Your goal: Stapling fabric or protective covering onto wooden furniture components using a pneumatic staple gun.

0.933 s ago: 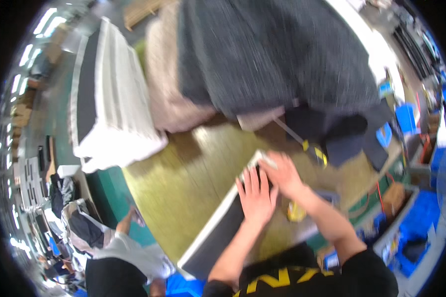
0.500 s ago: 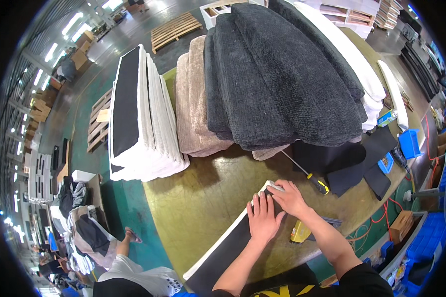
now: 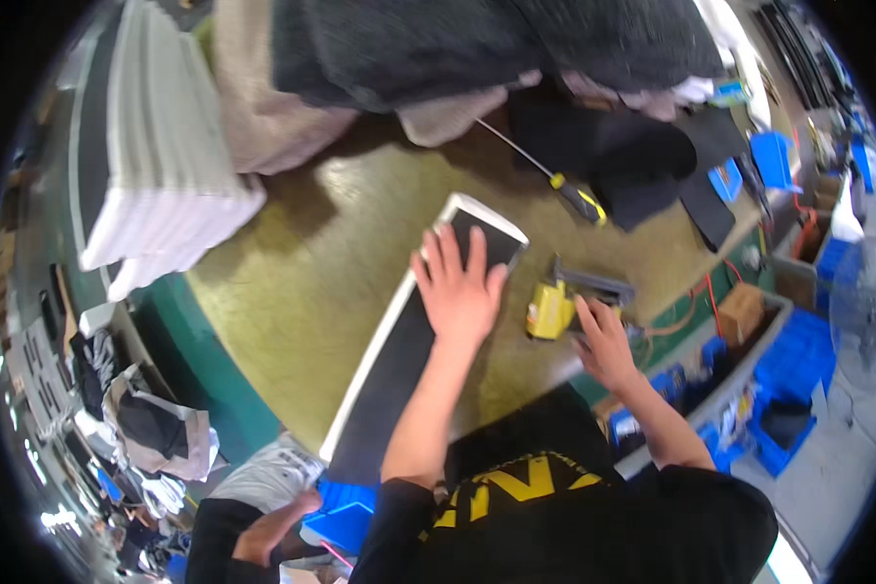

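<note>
Found a black, white-edged panel lying flat on the counter, with the left hand spread, unclenched, near its far end. Noted the right hand, loosely bent, at the yellow-and-grey tool right of the panel; cannot tell whether gripping.

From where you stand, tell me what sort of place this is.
Likely an upholstery workshop: the worktable holds a long black panel with white edging, what looks like a yellow staple gun, and a pile of plush charcoal pieces.
</note>
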`<state>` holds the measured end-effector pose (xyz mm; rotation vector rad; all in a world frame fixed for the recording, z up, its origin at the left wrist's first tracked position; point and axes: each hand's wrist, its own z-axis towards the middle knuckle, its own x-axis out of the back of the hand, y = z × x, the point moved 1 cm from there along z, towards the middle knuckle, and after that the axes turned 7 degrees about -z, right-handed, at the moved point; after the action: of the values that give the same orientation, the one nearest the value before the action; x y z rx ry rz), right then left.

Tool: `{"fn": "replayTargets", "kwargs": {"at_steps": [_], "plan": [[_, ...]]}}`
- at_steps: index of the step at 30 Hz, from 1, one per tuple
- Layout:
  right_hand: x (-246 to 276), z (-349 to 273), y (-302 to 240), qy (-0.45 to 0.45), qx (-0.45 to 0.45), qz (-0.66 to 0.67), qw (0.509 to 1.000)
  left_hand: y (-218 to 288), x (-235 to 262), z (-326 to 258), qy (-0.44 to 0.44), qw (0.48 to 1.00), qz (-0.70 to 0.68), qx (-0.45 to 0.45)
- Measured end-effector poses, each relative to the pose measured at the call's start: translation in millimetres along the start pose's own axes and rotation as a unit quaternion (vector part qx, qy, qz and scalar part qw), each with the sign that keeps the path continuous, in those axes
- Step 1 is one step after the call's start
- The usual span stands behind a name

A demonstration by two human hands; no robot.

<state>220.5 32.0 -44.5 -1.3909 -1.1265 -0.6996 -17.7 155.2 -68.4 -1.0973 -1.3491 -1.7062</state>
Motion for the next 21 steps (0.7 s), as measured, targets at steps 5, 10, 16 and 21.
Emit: {"fn": "replayTargets", "kwargs": {"at_steps": [5,10,16,21], "plan": [[-2,34,-3,-0.102,-0.049,-0.076,0.991,-9,-11,4,-0.012,1.000,0.008,-0.002],[26,53,4,-0.159,-0.040,0.019,0.986,-8,-16,-7,-0.026,1.000,0.003,0.003],[81,95,-37,-0.180,-0.134,0.220,0.949,-5,-4,-12,-0.008,0.999,-0.014,0.037],[70,118,-36,-0.153,-0.140,0.232,0.950,-7,-1,-6,-0.001,0.999,-0.029,0.036]]}}
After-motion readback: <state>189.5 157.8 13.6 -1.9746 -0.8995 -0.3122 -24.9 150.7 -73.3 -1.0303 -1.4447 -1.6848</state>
